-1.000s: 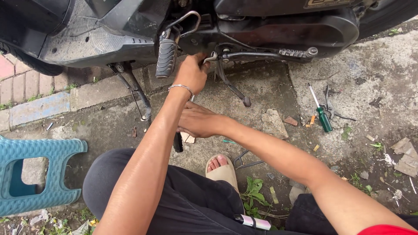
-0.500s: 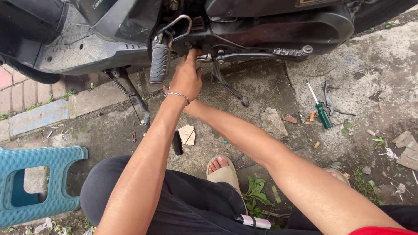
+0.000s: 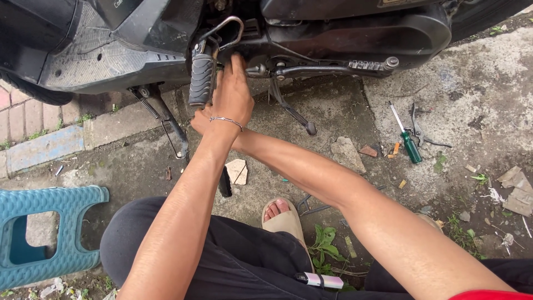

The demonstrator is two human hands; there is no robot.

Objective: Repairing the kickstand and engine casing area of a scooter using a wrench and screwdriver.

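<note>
A black motorbike [image 3: 311,28] fills the far side of the scene, standing on rough concrete ground [image 3: 477,72]. Its side stand [image 3: 161,119] slants down to the ground at the left, and a long kick lever [image 3: 333,69] runs rightward under the engine case. A ribbed black footrest [image 3: 201,78] hangs folded just left of centre, under a bent metal bracket.

At the near left lies a light blue plastic stool [image 3: 61,222] on its side. The person squats at the near edge in dark trousers, one foot in a pale sandal [image 3: 284,219] set on the ground between the arms.

The left hand [image 3: 232,94], with a thin bracelet [image 3: 225,120] at the wrist, reaches up to the bike's underside just right of the footrest; its fingers are stretched and pressed against the metal there, and I cannot tell whether they grip anything. The right hand [image 3: 201,120] sits lower, mostly hidden behind the left wrist, just below the footrest; its grip cannot be told.

Well to the right, a green-handled screwdriver [image 3: 406,139] lies on the ground just beside a pair of pliers [image 3: 421,129]. A broken tile piece [image 3: 237,170] lies near the sandal.
</note>
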